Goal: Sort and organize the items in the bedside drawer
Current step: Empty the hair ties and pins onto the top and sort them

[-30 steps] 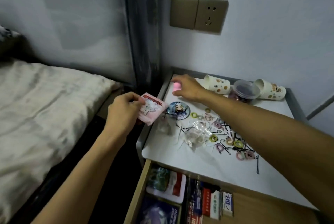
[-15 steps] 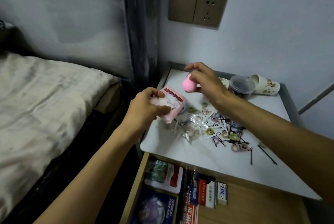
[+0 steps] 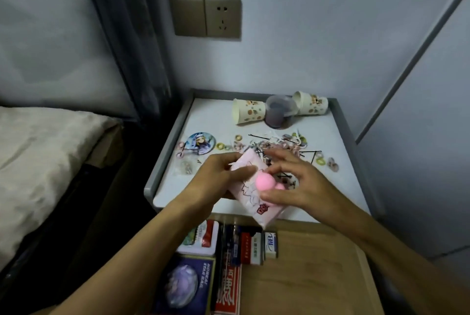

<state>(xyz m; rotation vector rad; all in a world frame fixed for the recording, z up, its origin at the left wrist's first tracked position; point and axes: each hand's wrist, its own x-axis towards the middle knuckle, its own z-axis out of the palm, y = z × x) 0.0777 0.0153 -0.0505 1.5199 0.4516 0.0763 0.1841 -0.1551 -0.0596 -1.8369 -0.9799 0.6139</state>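
**Pink packet and puff held over the nightstand's front edge**

The left hand (image 3: 216,180) grips a pale pink soft plastic packet with a line drawing (image 3: 264,213), thumb on top and fingers beneath. The right hand (image 3: 302,187) pinches a bright pink gourd-shaped puff (image 3: 264,182) between thumb and fingertips, pressing it against the packet's face. Both are held at the 6 o'clock edge of the white nightstand top with a grey rim (image 3: 221,116), just above the open wooden drawer (image 3: 305,264).

Along the drawer's 9 o'clock side:
- a dark blue printed box (image 3: 183,284)
- a red box with white characters (image 3: 227,289)
- a red, green and white tin (image 3: 201,237)
- a red-and-white carton (image 3: 250,244)
- a small white box (image 3: 270,241)

The drawer's 3 o'clock half shows bare wood.

At 12 o'clock on the top, two patterned paper cups (image 3: 248,111) lie on their sides, flanking a clear lidded plastic tub (image 3: 278,111). The tub's contents are a dark blur, and the insides of the cups are not visible. Loose hair ties and black bobby pins (image 3: 287,144) are scattered across the middle. A round cartoon badge (image 3: 199,143) lies at 9 o'clock, with a small clear bag (image 3: 185,168) just nearer.
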